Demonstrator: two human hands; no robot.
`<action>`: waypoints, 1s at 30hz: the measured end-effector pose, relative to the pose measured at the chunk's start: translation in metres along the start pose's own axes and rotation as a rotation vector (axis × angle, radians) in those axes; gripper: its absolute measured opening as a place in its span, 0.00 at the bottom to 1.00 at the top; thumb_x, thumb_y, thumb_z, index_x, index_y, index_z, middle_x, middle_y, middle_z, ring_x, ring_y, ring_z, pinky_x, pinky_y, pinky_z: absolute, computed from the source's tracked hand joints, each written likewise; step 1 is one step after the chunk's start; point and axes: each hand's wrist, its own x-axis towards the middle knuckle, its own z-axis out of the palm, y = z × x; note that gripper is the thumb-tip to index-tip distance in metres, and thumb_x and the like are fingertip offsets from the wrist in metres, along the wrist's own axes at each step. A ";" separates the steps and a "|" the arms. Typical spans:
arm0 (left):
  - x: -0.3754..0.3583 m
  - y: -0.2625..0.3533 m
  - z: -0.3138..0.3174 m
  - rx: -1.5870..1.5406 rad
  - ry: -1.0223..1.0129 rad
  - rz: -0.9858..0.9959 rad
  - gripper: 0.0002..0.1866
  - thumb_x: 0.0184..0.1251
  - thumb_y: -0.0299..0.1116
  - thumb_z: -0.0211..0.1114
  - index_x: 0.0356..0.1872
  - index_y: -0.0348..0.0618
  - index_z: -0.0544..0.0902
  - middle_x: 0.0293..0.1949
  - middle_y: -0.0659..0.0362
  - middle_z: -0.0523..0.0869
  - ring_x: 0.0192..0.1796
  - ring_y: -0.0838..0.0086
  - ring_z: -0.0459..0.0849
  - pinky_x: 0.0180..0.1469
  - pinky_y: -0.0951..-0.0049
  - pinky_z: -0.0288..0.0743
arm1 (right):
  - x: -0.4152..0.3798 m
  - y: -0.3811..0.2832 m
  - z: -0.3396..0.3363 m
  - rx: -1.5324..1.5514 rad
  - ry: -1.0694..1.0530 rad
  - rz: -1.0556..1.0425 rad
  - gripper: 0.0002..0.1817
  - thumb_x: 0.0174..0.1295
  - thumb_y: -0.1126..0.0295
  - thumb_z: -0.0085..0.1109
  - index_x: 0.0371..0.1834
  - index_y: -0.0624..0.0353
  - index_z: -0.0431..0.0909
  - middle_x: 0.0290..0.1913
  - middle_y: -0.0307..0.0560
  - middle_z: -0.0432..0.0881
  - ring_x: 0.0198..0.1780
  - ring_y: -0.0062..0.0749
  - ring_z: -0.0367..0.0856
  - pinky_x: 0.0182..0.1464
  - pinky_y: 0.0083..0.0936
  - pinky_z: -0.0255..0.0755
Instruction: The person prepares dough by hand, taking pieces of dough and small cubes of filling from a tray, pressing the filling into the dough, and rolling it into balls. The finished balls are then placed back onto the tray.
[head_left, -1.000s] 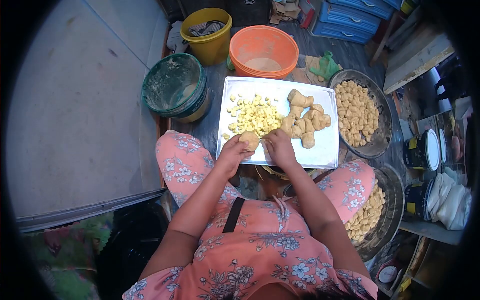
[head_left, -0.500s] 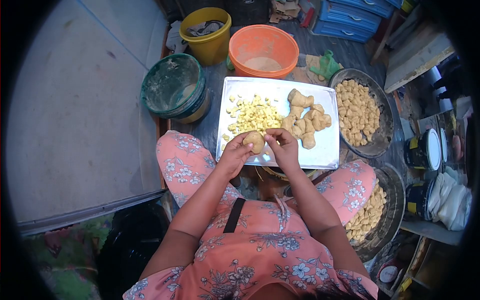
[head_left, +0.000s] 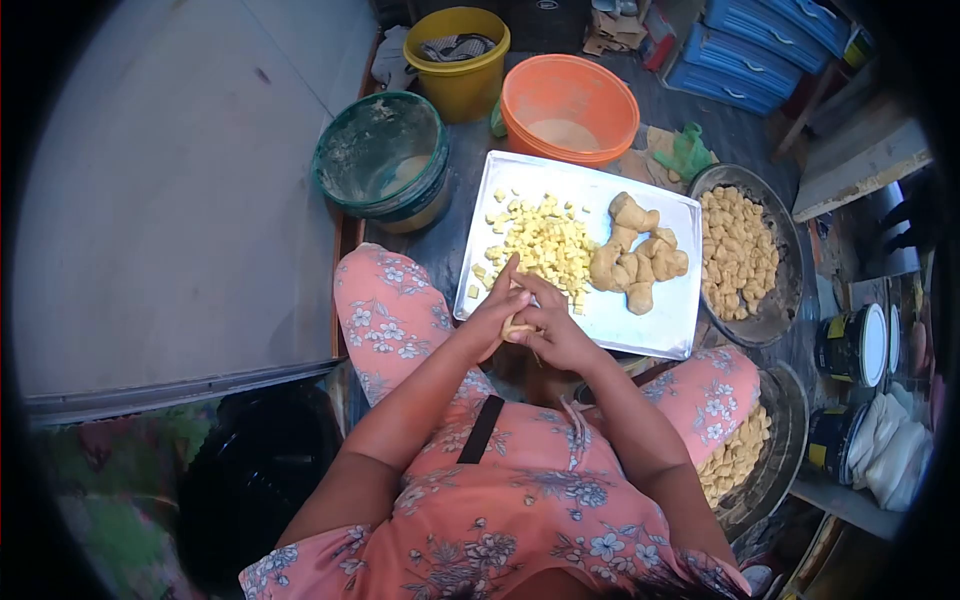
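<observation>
My left hand [head_left: 492, 318] and my right hand [head_left: 552, 325] are together over the near edge of a metal tray [head_left: 660, 335]. Between them sits a piece of dough [head_left: 514, 330], mostly covered by my fingers; a pale strip of it shows. The left index finger points away from me, while the right fingers fold across the dough. Just beyond my hands lies a heap of small yellow cubes [head_left: 545, 235], perhaps cheese. Several lumps of tan dough [head_left: 640, 265] rest in a cluster on the tray's right side.
Behind the tray stand an orange tub [head_left: 570, 100], a yellow bucket [head_left: 455, 75] and a dark green bucket [head_left: 385, 150]. On the right, one dark round pan [head_left: 790, 290] holds many shaped dough pieces [head_left: 738, 250]; another pan [head_left: 795, 430] sits nearer. Blue drawers [head_left: 745, 55] stand at the back right.
The dough piece, held up round and visible before, is now mostly hidden between my hands, which have come together and closed around it. The whole view has shifted, so the tray appears further right.
</observation>
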 end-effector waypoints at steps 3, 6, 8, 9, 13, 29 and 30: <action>0.000 0.004 0.003 0.096 0.058 0.087 0.36 0.69 0.48 0.49 0.71 0.50 0.42 0.63 0.53 0.60 0.59 0.68 0.68 0.58 0.70 0.67 | 0.006 -0.010 0.004 0.254 0.024 0.105 0.13 0.51 0.67 0.63 0.38 0.57 0.72 0.53 0.50 0.71 0.59 0.46 0.64 0.63 0.38 0.53; 0.002 0.003 -0.006 0.229 0.050 0.244 0.33 0.65 0.48 0.56 0.66 0.44 0.57 0.57 0.55 0.66 0.55 0.72 0.71 0.55 0.72 0.67 | 0.008 -0.006 0.013 0.450 0.272 0.215 0.17 0.54 0.72 0.62 0.42 0.58 0.65 0.44 0.50 0.73 0.48 0.36 0.72 0.51 0.29 0.64; 0.001 -0.004 -0.010 0.367 -0.043 0.265 0.30 0.64 0.45 0.59 0.63 0.44 0.61 0.54 0.56 0.68 0.53 0.72 0.72 0.54 0.73 0.68 | 0.011 -0.004 0.010 0.555 0.376 0.267 0.17 0.56 0.72 0.60 0.44 0.58 0.63 0.43 0.50 0.73 0.45 0.33 0.74 0.47 0.25 0.67; 0.001 -0.009 -0.011 0.505 -0.140 0.280 0.27 0.62 0.41 0.61 0.60 0.44 0.66 0.52 0.57 0.71 0.51 0.73 0.73 0.52 0.74 0.68 | 0.011 -0.001 0.008 0.525 0.381 0.346 0.14 0.58 0.71 0.58 0.43 0.58 0.64 0.38 0.49 0.74 0.40 0.31 0.74 0.43 0.25 0.67; 0.000 0.003 0.001 0.788 -0.029 0.181 0.16 0.62 0.34 0.61 0.48 0.38 0.74 0.39 0.56 0.80 0.42 0.75 0.77 0.46 0.74 0.71 | 0.010 0.009 0.005 0.331 0.488 0.357 0.11 0.63 0.65 0.53 0.39 0.60 0.66 0.23 0.45 0.73 0.27 0.27 0.73 0.32 0.25 0.68; 0.011 0.004 -0.024 0.524 0.162 0.252 0.26 0.72 0.51 0.40 0.53 0.36 0.70 0.43 0.52 0.81 0.34 0.78 0.78 0.34 0.82 0.73 | -0.017 0.034 -0.112 -0.468 0.992 0.293 0.23 0.51 0.81 0.53 0.53 0.53 0.75 0.53 0.52 0.73 0.62 0.45 0.64 0.65 0.37 0.52; 0.011 0.005 -0.026 0.512 0.176 0.245 0.26 0.72 0.51 0.40 0.52 0.36 0.70 0.43 0.52 0.81 0.34 0.78 0.78 0.35 0.82 0.73 | -0.025 0.042 -0.129 -0.610 1.002 0.395 0.22 0.49 0.77 0.59 0.51 0.51 0.77 0.55 0.54 0.72 0.63 0.48 0.63 0.64 0.40 0.54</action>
